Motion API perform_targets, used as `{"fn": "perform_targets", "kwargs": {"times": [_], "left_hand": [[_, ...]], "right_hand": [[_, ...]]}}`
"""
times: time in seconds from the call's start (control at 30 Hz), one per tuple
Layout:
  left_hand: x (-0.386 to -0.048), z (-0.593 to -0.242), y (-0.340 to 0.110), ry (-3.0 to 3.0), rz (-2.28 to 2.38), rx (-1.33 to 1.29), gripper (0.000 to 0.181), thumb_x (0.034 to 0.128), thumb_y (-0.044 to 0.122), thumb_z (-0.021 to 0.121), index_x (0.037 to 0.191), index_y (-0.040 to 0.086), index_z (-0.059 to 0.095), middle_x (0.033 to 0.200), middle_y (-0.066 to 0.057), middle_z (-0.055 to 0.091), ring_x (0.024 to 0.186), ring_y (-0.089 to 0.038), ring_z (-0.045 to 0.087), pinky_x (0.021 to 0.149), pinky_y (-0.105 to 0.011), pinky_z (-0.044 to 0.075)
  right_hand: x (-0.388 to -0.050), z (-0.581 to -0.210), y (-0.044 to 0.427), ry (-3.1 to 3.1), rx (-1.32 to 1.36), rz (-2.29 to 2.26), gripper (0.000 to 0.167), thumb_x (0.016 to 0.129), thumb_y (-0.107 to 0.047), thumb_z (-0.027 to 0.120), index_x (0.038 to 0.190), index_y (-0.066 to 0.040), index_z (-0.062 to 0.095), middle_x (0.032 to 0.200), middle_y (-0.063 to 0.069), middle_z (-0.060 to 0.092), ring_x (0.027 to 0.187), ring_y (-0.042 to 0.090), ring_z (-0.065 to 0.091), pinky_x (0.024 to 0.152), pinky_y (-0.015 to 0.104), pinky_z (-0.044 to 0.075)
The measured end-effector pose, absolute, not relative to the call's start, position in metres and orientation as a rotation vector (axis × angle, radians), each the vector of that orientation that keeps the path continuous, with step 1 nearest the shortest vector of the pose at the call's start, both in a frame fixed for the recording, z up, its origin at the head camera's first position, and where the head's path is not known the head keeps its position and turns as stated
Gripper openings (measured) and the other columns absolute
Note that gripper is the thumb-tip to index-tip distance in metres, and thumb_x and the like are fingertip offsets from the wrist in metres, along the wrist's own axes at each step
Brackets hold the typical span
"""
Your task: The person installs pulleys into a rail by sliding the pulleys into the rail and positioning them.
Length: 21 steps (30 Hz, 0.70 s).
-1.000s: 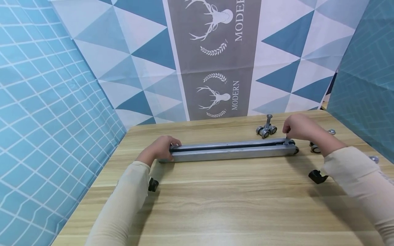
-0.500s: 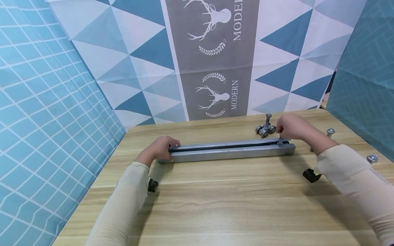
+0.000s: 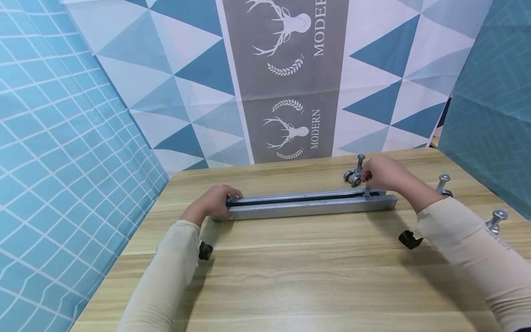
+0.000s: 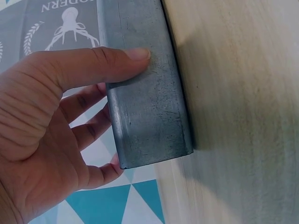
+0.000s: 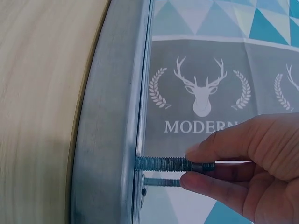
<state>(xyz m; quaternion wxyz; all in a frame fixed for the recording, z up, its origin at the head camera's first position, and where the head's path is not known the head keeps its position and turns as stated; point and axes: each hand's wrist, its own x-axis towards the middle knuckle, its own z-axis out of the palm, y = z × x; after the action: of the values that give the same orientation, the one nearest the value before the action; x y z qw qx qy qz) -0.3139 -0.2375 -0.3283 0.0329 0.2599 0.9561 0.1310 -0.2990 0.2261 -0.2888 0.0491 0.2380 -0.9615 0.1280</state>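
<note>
Head view. A patterned cloth (image 3: 296, 92) with deer heads and triangles fills the upper frame, above a wood-grain table (image 3: 298, 272). A slotted metal rail (image 3: 311, 208) lies across the middle of the frame, slot upward. The left hand (image 3: 215, 201) grips its left end; the right hand (image 3: 383, 173) pinches a threaded bolt (image 3: 367, 192) standing in the slot near the right end. One wheeled roller (image 3: 352, 178) sits just behind the rail, its stem upward; two further fittings, a rear fitting (image 3: 444, 184) and a front fitting (image 3: 495, 221), stand at the right of the frame, partly hidden by the right arm. Black pieces lie lower left (image 3: 205, 251) and lower right (image 3: 410, 240).

Left wrist view. The thumb lies across the rail's flat face and the fingers bend behind it, the hand closed only as far as the rail's width allows. This hold probably steadies the rail against sliding lengthwise.

Right wrist view. Thumb and fingertips nearly meet around the bolt's free end, lower right of centre; its other end enters the slot. The upward slot presumably leaves the stem accessible as a handle. Whatever the bolt carries inside the rail is hidden.
</note>
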Motion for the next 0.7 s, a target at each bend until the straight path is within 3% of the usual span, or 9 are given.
{"fn": "perform_targets", "kwargs": {"times": [0.2, 0.37, 0.5, 0.7], "left_hand": [[-0.314, -0.328, -0.238, 2.937, 0.401, 0.791, 0.06, 0.0614, -0.001, 0.087, 0.118, 0.008, 0.069, 0.108, -0.01, 0.067, 0.102, -0.029, 0.06, 0.089, -0.046, 0.048], [-0.313, -0.328, -0.238, 2.938, 0.399, 0.777, 0.06, 0.0613, -0.001, 0.087, 0.118, 0.009, 0.069, 0.108, -0.01, 0.067, 0.102, -0.028, 0.06, 0.09, -0.046, 0.048], [-0.314, -0.328, -0.238, 2.936, 0.41, 0.776, 0.06, 0.0612, -0.001, 0.087, 0.118, 0.009, 0.069, 0.108, -0.01, 0.067, 0.102, -0.028, 0.06, 0.089, -0.046, 0.048], [-0.316, -0.328, -0.237, 2.927, 0.408, 0.785, 0.06, 0.0615, -0.001, 0.087, 0.118, 0.009, 0.068, 0.108, -0.01, 0.067, 0.102, -0.028, 0.06, 0.089, -0.046, 0.048]], "right_hand": [[-0.3, -0.289, 0.216, -2.929, 0.752, 0.359, 0.026, 0.073, 0.011, 0.063, 0.06, -0.011, 0.056, 0.06, -0.002, 0.044, 0.058, 0.017, 0.036, 0.056, 0.033, 0.032], [-0.301, -0.289, 0.21, -2.928, 0.726, 0.352, 0.016, 0.074, 0.009, 0.067, 0.072, -0.007, 0.071, 0.072, 0.002, 0.062, 0.064, 0.018, 0.05, 0.061, 0.037, 0.045], [-0.301, -0.291, 0.205, -2.929, 0.713, 0.351, 0.014, 0.075, 0.009, 0.068, 0.08, -0.003, 0.074, 0.078, 0.007, 0.067, 0.067, 0.019, 0.056, 0.065, 0.04, 0.051], [-0.301, -0.291, 0.202, -2.919, 0.74, 0.338, 0.018, 0.074, 0.011, 0.067, 0.069, -0.006, 0.067, 0.071, 0.003, 0.061, 0.063, 0.019, 0.05, 0.06, 0.036, 0.044]]}}
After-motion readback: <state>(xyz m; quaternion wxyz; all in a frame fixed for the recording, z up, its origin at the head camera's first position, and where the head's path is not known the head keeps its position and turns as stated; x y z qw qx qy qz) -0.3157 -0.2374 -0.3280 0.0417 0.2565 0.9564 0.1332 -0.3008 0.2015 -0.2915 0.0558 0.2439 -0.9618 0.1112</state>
